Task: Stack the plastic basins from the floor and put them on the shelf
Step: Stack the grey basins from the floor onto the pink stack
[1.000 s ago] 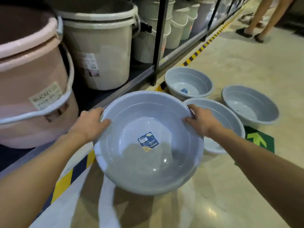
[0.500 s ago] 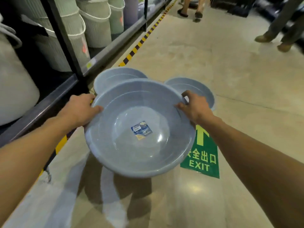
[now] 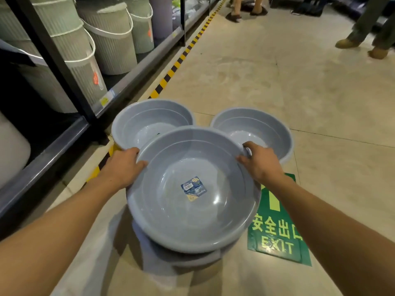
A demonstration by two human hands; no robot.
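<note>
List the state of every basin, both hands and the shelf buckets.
Held basin: upright, gripped at both rims, over another basin.
Basin underneath: on the floor, mostly hidden.
Back left basin: on the floor, upright.
Back right basin: on the floor, upright.
Left hand: grips the left rim.
Right hand: grips the right rim.
Ribbed buckets: upright on the shelf.

Both hands gripping grey basin (image 3: 192, 210) rim, two basins beyond

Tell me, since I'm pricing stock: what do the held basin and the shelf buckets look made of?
Held basin: likely smooth, glossy grey-blue plastic, judging by sharp light glints and its thin moulded rim. Shelf buckets: probably matte pale plastic, with ribbed moulded walls and thin white handles.
</note>
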